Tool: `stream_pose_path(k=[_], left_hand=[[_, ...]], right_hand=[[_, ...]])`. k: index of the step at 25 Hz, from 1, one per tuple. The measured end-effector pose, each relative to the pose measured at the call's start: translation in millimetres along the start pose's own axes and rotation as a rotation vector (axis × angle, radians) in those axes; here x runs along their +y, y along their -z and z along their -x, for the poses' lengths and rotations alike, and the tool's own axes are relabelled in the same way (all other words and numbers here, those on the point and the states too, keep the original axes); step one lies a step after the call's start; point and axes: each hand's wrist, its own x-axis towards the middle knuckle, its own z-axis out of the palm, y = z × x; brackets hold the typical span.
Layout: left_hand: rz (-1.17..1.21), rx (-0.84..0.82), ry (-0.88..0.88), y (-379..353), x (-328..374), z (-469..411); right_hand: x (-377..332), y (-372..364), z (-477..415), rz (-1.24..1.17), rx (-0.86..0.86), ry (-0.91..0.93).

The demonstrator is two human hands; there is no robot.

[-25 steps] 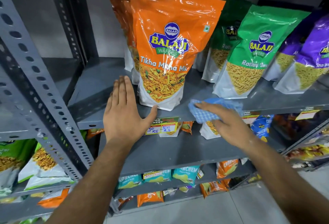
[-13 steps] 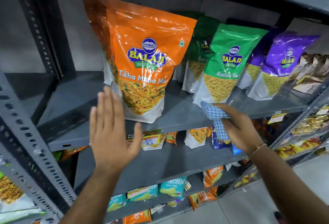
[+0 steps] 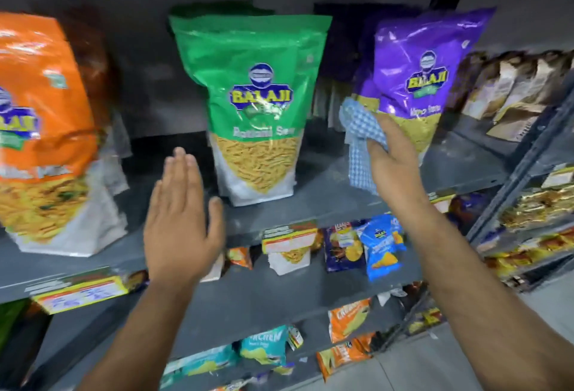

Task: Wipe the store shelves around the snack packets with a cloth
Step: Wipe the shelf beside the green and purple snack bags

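shelf: a grey metal shelf (image 3: 326,201) runs across the middle, with big snack bags standing on it.
orange bag: the orange bag (image 3: 43,129) stands at 9 o'clock, a bit blurry, partly cut off by the left edge.
green bag: the green bag (image 3: 254,101) stands upright in the middle, toward 12 o'clock from the left hand.
purple bag: the purple bag (image 3: 416,80) stands at 2 o'clock, leaning a little.
cloth: the blue checked cloth (image 3: 360,139) is in the right hand, in the gap between the green bag and the purple bag. its top touches the low left part of the purple bag and its tail hangs down toward the shelf.
right hand: the right hand (image 3: 394,157) is up at 1 o'clock. its fingers are closed on the cloth, and it is pressed near the front of the purple bag.
left hand: the left hand (image 3: 180,223) is flat and holds nothing. its fingers are straight and close together, thumb out to the side. it is in front of the shelf edge, between the orange bag and the green bag, just at 7 o'clock from the green bag. i cannot tell if it touches the shelf.
brown bags: brown bags (image 3: 512,86) sit at 3 o'clock, at the far right of the same shelf.
price tags: yellow tags (image 3: 289,235) stick on the shelf's front edge.
lower shelves: small chip packs (image 3: 382,244) sit lower down, at 5 o'clock.
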Motion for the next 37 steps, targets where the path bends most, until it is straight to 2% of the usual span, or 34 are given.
stream_pose_path(k=[3, 6, 9, 11, 13, 15, 18, 21, 24, 28, 30, 33, 37], left_hand=[[-0.064, -0.071, 0.089, -7.5, -1.4, 0.5], [-0.107, -0.112, 0.117, -7.6, -2.2, 0.5], [-0.13, -0.132, 0.162, -7.4, -0.1, -1.6], [-0.152, -0.129, 0.175, -7.5, 1.3, -1.3], [-0.163, -0.128, 0.189, -6.7, 1.6, -1.8], [-0.165, -0.121, 0.194, -5.8, 4.0, -2.7], [-0.163, -0.124, 0.189, -3.3, 8.6, -4.6], [-0.165, -0.151, 0.189, -3.1, 8.2, -2.6], [-0.151, -0.148, 0.178, -1.8, 8.1, -2.4], [-0.135, -0.126, 0.162, -0.7, 8.9, -2.7], [-0.134, -0.122, 0.159, 0.0, 8.4, -1.6], [-0.128, -0.113, 0.145, 1.3, 8.6, -1.8], [-0.124, -0.102, 0.111, 2.9, 8.1, -0.4]], right_hand=[[6.1, -22.9, -36.9, -0.023, -0.052, 0.037], [18.1, -72.6, -86.0, 0.054, -0.185, 0.058], [51.0, -125.5, -139.4, 0.275, -0.381, 0.057], [98.6, -163.9, -172.8, 0.403, -0.525, 0.064], [138.8, -190.9, -188.9, 0.498, -0.733, 0.076], [139.0, -188.7, -180.2, 0.53, -0.819, 0.057], [74.3, -144.4, -144.7, 0.534, -0.801, 0.0], [58.4, -109.2, -114.4, 0.634, -0.853, -0.006], [61.8, -79.9, -83.6, 0.447, -0.843, -0.013], [66.4, -43.8, -53.1, 0.35, -0.862, -0.032], [64.9, -38.4, -53.5, 0.326, -0.876, -0.056], [57.7, -53.6, -68.3, 0.295, -0.792, -0.117], [55.3, -79.8, -68.4, 0.391, -0.765, -0.072]])
